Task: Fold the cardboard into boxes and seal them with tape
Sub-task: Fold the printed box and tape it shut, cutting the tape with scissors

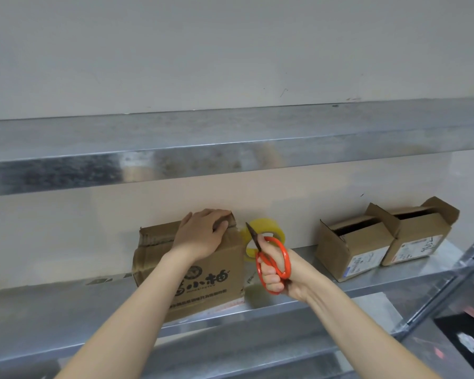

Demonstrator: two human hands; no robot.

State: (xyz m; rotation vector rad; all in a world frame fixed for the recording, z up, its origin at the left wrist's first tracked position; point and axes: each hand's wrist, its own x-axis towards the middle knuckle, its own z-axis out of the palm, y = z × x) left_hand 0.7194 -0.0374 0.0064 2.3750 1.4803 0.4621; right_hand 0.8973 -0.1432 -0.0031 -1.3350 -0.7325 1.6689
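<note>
Head view, the only one there is. The cardboard box (pixel 153 258) stands on the metal shelf (pixel 367 285) about midway along, its bottom reaching close to the shelf's front edge. The left hand (pixel 200 233) lies over its upper right part, with the fingers hooked over the top edge, so it's pinning the box in place.

The yellow tape roll (pixel 268 228) stands on edge just beside the box's right side, nearer the back of the shelf. There seems to be a short stretch of clear tape bridging the box's top right corner and the roll, though it's hard to see.

The right hand (pixel 277 272) has its fingers through the red-handled scissors (pixel 286 258) and grips them firmly. The blades run up and to the left, with the tip right at that gap between box corner and roll. They look nearly together, but I can't say for sure. My guess is the cut comes next, and the right hand is clearly the one placed for it — the tape runs across the line of the blades.

Writing: the box front has a round logo and big black Chinese characters, "小柚" being the readable part, with smaller lines below too fine to read. Two small open boxes (pixel 350 250) toward the shelf's right end carry white labels, one with a scrawl I can't make out
</note>
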